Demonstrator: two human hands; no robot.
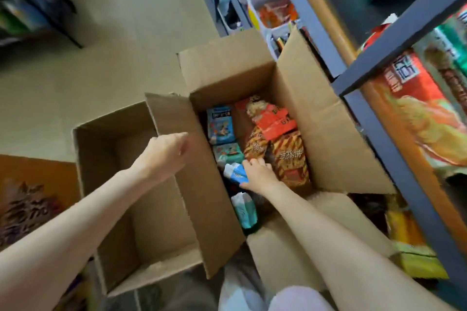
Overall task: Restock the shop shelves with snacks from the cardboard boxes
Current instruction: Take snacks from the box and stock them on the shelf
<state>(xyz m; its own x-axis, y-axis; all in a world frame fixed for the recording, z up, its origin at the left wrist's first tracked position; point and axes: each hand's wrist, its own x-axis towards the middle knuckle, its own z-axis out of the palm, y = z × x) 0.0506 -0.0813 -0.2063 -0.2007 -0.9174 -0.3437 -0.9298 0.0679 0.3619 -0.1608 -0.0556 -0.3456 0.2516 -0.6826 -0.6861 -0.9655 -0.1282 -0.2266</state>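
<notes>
right hand [256, 174] grasps blue packet [236, 174] at its nine o'clock, inside cardboard box [316, 118]; left hand [166, 151] loosely curled, holding nothing visible.

A single head-worn wide-angle camera is looking steeply down from close above at an open cardboard box [290, 118] on the floor [126, 33], with shelves [379, 83] running along the right edge.

Both forearms are bare to the lower edge of the frame, with no sleeve, watch or ring showing on the left hand [168, 151] or the right hand [256, 174]. At the bottom centre, pale lilac cloth [298, 298] covers a knee, with whitish fabric [237, 290] beside it.
</notes>
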